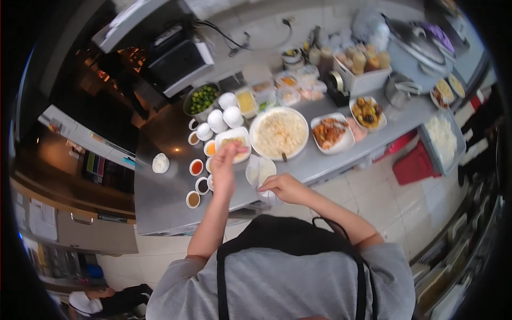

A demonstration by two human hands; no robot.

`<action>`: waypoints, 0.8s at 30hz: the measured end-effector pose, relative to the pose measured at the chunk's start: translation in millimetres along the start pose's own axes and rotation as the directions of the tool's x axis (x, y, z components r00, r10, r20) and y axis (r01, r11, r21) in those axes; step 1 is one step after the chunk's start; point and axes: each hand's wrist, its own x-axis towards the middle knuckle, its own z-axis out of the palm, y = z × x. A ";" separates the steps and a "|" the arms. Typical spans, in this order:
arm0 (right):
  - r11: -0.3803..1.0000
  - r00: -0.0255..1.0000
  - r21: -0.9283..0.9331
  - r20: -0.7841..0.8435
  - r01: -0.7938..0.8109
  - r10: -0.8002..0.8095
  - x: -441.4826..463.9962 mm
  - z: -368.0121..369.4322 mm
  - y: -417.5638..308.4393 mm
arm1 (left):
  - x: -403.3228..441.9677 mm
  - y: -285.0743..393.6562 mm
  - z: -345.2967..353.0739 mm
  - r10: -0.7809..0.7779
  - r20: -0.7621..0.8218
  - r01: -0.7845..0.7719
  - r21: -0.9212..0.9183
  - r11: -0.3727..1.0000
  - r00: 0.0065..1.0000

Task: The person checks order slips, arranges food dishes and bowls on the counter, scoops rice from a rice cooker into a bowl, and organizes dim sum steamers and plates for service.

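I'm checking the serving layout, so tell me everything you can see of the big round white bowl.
The bowl is wide, round, white and smooth-looking, its exact material unclear. It sits upright on the metal counter, well filled with pale, lumpy food. A small dark piece shows at its near edge, perhaps a utensil. Neither the left hand nor the right hand touches it.

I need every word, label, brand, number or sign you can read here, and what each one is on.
None that I can read.
Pale papers on the left: possible print, too small and blurred.
Dark boxy appliance at the back of the counter: no legible marking.
Coloured panel on the left: too small to read.
Bottles in the white basket: no lettering can be made out.
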 end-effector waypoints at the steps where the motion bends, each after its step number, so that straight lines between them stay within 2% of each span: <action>1: 0.999 1.000 -0.028 0.012 -0.019 0.020 -12.6 4.8 1.9 | -0.8 0.6 -0.7 -0.008 -0.023 0.007 -0.037 0.999 1.000; 3: 0.998 0.999 0.064 -0.044 -0.018 0.021 -33.9 3.3 6.5 | -8.6 10.3 9.5 -0.047 -0.059 0.041 -0.106 0.994 0.997; 5: 0.990 0.997 0.141 -0.082 0.011 0.001 -48.3 -5.1 7.9 | -21.7 7.3 17.0 -0.150 -0.073 0.148 -0.033 0.988 0.986; 7: 0.991 0.987 0.130 -0.163 0.028 -0.006 -60.5 -20.6 -8.4 | -39.0 -8.5 12.5 -0.194 -0.070 0.197 0.036 0.980 0.979; 9: 0.977 0.984 0.211 -0.178 0.036 0.002 -71.9 -28.4 -23.4 | -60.1 -12.3 13.5 -0.247 0.022 0.217 0.406 0.888 0.969; 10: 0.964 0.980 0.262 -0.200 0.050 0.004 -76.6 -30.6 -26.4 | -68.1 -12.0 14.4 -0.428 0.104 0.354 0.407 0.842 0.898; 12: 0.949 0.988 0.312 -0.155 0.054 -0.005 -85.6 -28.9 -31.1 | -87.0 -10.8 20.5 -0.705 0.234 0.655 0.263 0.709 0.669; 13: 0.935 0.992 0.350 -0.127 0.051 -0.007 -89.3 -27.8 -35.1 | -95.0 -13.1 24.3 -0.710 0.219 0.663 0.255 0.704 0.669; 15: 0.918 0.995 0.392 -0.102 0.051 -0.012 -96.1 -21.6 -36.9 | -106.6 -18.5 31.7 -0.769 0.448 0.866 -0.024 0.499 0.456; 16: 0.915 0.995 0.401 -0.098 0.044 -0.005 -98.4 -16.6 -35.3 | -112.3 -20.0 33.2 -0.775 0.444 0.871 -0.026 0.491 0.450; 18: 0.935 0.982 0.333 -0.179 0.120 -0.062 -102.8 -1.6 -21.1 | -120.8 -35.3 33.4 -0.683 0.481 0.832 -0.233 0.504 0.549; 19: 0.953 0.983 0.295 -0.185 0.075 -0.020 -106.3 4.0 -18.0 | -120.7 -50.0 27.9 -0.697 0.389 0.795 -0.373 0.478 0.602; 20: 0.951 0.982 0.303 -0.191 0.065 -0.006 -109.0 7.0 -19.1 | -119.3 -54.9 24.4 -0.707 0.392 0.805 -0.365 0.468 0.589; 22: 0.950 0.990 0.295 -0.122 0.102 -0.068 -114.7 11.0 -22.1 | -116.9 -62.0 19.2 -0.667 0.211 0.699 -0.246 0.671 0.715; 23: 0.895 0.992 0.429 -0.022 0.123 -0.126 -117.4 10.0 -23.1 | -117.2 -61.2 22.1 -0.632 0.145 0.648 -0.225 0.728 0.761; 24: 0.803 0.990 0.594 0.080 0.048 -0.119 -122.0 1.1 -35.2 | -116.5 -61.3 25.8 -0.589 0.086 0.593 -0.197 0.781 0.804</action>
